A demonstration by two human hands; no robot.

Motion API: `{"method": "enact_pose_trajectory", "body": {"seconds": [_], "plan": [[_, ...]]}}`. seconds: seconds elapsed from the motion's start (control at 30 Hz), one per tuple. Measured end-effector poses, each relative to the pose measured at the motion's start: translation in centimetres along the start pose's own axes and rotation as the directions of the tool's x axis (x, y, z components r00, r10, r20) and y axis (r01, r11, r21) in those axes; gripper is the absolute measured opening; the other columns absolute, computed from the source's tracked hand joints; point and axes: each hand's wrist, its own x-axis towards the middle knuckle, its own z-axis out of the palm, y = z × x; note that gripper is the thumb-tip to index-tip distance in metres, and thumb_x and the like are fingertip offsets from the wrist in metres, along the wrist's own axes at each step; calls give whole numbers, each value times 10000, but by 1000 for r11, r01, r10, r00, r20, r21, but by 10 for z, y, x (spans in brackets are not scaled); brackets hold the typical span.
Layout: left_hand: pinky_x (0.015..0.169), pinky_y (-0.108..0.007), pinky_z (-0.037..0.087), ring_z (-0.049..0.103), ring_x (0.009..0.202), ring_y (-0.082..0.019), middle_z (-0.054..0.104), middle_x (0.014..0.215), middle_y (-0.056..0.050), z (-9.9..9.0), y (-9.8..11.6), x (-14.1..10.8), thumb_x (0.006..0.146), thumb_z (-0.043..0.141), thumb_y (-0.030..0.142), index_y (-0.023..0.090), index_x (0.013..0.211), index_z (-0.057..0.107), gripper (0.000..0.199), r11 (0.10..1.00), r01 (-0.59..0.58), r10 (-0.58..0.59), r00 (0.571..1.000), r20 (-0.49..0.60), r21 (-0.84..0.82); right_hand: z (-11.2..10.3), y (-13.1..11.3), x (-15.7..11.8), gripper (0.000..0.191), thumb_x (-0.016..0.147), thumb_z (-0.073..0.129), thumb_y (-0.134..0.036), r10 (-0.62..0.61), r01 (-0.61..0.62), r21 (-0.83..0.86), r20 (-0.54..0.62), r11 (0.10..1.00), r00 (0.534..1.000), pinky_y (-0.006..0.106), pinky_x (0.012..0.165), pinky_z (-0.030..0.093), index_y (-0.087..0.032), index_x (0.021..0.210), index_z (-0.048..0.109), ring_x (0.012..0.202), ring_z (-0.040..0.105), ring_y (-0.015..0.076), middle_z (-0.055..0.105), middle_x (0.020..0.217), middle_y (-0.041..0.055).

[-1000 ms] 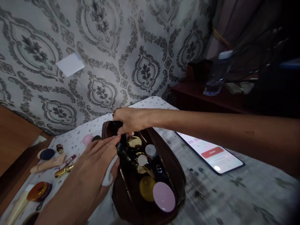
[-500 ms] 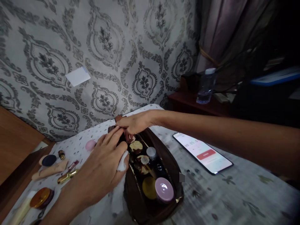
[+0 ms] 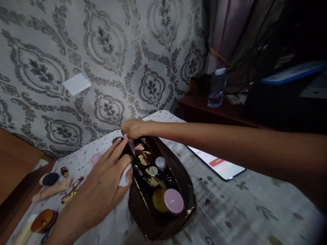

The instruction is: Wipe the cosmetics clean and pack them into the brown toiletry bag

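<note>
An open dark brown cosmetic bag (image 3: 163, 226) with a gold zip lies on the bedsheet. My left hand (image 3: 107, 177) is along its left side, thumb closed on a crumpled white cloth (image 3: 124, 177), longer fingers stretched toward the bag's far end. My right hand (image 3: 135, 128) is curled at that far end; its fingertips and anything in them are hidden. Inside the bag stand a pink-lidded jar (image 3: 174, 201), a yellowish round lid (image 3: 159, 200), a grey-capped bottle (image 3: 160, 163) and several shiny gold-topped containers (image 3: 144, 158).
On the left of the sheet lie an amber-lidded jar (image 3: 44, 220), a beige tube (image 3: 52, 190), a gold lipstick tube (image 3: 68, 196), a dark round compact (image 3: 51, 179) and a pink round item (image 3: 95, 158). A lit phone (image 3: 224, 167) lies right of the bag. A water bottle (image 3: 216, 88) stands behind.
My right hand has drawn out of the bag's far part to its far end, toward the wall. My left hand keeps its place with the cloth. The view has shifted slightly.
</note>
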Motion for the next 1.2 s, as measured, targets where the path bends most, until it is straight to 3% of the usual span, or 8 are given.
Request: {"method": "enact_pose_trajectory", "body": {"seconds": [0.27, 0.43, 0.57, 0.73, 1.07, 1.2], "plan": [[1185, -533, 310, 235, 1483, -292, 288, 1601, -65, 2, -1, 0, 978, 394, 288, 203, 907, 560, 200, 1000, 8, -8, 1000, -1, -28, 10, -9, 2, 366, 792, 680, -114, 49, -50, -10, -15, 999, 999, 384, 904, 516, -78, 1156, 679, 1138, 620, 335, 648, 1252, 216], [1177, -514, 338, 232, 1485, -275, 335, 1580, -55, 1, 1, -2, 981, 388, 290, 214, 925, 561, 197, 999, 16, -16, 1000, -12, -44, 1, -1, 4, 257, 776, 662, -95, 2, -2, 49, -1, 999, 1000, 259, 719, 514, -52, 1023, 718, 903, 688, 236, 744, 987, 159], [1147, -520, 391, 290, 1464, -280, 479, 1485, -55, 2, 0, -3, 972, 396, 265, 227, 963, 567, 175, 999, 9, -10, 1000, -26, -46, -2, 11, -4, 258, 792, 612, -105, -69, 85, 130, -123, 988, 990, 182, 622, 443, -100, 1030, 713, 815, 657, 151, 745, 896, 61], [1111, -507, 446, 395, 1412, -274, 636, 1303, -57, 5, -2, 1, 964, 384, 262, 229, 924, 572, 195, 997, -13, 12, 1000, -13, -71, 5, 18, -12, 169, 733, 627, -44, -199, 239, 182, -215, 954, 956, 190, 584, 391, -106, 857, 725, 675, 594, 122, 666, 663, -8], [1121, -507, 433, 422, 1395, -260, 626, 1300, -76, 1, 5, 4, 967, 373, 243, 226, 987, 564, 193, 996, 7, -9, 999, -32, -87, 14, 26, -10, 153, 808, 624, -85, -335, 367, 237, -162, 900, 928, 189, 616, 397, -77, 906, 742, 629, 573, 97, 671, 709, 15], [1107, -497, 448, 453, 1373, -258, 630, 1297, -75, -1, 7, 7, 961, 392, 248, 233, 960, 558, 166, 992, 31, -34, 999, -20, -119, 14, 26, -14, 188, 833, 605, -98, -323, 350, 266, -142, 898, 936, 190, 609, 400, -75, 964, 739, 588, 566, 90, 652, 704, 5]]}}
